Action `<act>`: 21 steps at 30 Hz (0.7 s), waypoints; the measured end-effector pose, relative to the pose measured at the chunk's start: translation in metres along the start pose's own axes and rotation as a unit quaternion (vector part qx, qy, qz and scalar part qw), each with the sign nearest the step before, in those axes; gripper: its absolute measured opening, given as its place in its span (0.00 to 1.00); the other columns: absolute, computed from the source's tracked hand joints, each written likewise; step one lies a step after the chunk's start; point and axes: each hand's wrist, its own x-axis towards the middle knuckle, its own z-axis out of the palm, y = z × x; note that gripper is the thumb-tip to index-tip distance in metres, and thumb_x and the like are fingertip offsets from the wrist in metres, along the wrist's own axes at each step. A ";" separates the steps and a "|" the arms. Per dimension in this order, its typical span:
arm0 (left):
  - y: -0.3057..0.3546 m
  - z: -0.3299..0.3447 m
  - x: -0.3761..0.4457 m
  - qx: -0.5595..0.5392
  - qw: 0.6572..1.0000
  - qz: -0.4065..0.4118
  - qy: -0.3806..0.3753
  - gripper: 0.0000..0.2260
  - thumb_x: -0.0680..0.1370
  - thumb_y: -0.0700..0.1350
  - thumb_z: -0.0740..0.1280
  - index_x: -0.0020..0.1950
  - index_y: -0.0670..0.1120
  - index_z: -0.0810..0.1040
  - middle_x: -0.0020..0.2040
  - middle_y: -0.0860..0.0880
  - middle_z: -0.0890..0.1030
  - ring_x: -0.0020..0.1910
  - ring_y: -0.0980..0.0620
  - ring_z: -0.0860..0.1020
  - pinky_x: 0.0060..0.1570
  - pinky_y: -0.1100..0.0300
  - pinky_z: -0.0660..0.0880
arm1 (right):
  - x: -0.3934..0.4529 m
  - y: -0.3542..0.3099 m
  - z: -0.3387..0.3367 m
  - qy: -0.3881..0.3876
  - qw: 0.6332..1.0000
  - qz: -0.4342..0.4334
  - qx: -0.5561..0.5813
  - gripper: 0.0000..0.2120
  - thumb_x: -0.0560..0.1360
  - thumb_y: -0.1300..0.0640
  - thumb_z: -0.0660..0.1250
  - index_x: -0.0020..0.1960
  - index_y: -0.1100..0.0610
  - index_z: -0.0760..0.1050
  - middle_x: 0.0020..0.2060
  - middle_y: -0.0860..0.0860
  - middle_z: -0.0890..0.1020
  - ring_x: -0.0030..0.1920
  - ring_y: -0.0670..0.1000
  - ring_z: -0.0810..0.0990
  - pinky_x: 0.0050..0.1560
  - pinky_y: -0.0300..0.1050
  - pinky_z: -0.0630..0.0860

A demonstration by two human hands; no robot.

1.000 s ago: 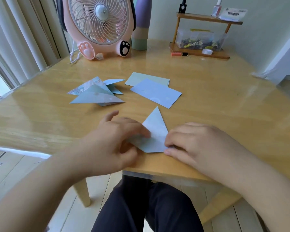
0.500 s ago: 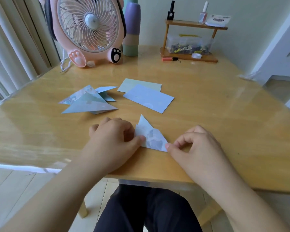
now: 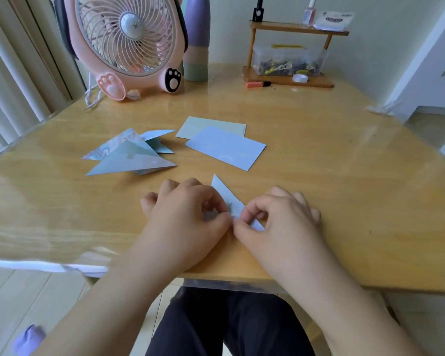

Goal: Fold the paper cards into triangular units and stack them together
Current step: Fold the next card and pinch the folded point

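A small pale blue folded card (image 3: 228, 199) lies near the front edge of the wooden table (image 3: 332, 181), its point aimed away from me. My left hand (image 3: 188, 217) pinches its left side and my right hand (image 3: 278, 219) pinches its lower right corner; most of the card is hidden between my fingers. A pile of folded blue triangles (image 3: 131, 155) lies at the left. Two flat cards sit further back: a blue card (image 3: 225, 147) overlapping a green card (image 3: 206, 125).
A pink desk fan (image 3: 127, 44) and a striped cylinder (image 3: 196, 39) stand at the back left. A small wooden shelf (image 3: 290, 47) with a clear box, bottles and tape stands at the back right, an orange pen (image 3: 257, 84) before it.
The wide flat triangle has been folded narrower. My hands moved from pressing it flat to pinching it, and drew close together over it.
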 end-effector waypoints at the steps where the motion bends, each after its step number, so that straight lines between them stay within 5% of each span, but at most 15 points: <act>1: 0.000 0.002 0.000 0.010 1.000 0.001 0.001 0.07 0.72 0.54 0.66 0.34 0.57 0.72 0.42 0.58 0.72 0.52 0.54 0.65 0.50 0.57 0.54 | 0.002 -0.002 0.002 -0.001 1.000 -0.006 -0.003 0.09 0.71 0.46 0.66 0.34 0.46 0.73 0.39 0.43 0.71 0.50 0.46 0.67 0.51 0.44 0.60; 21: -0.022 -0.017 0.003 0.008 1.000 -0.016 -0.021 0.07 0.74 0.53 0.68 0.37 0.57 0.73 0.42 0.58 0.73 0.50 0.55 0.65 0.48 0.58 0.53 | -0.002 0.026 -0.032 -0.053 0.998 0.040 -0.009 0.09 0.70 0.48 0.69 0.32 0.47 0.75 0.38 0.42 0.75 0.50 0.43 0.67 0.48 0.43 0.57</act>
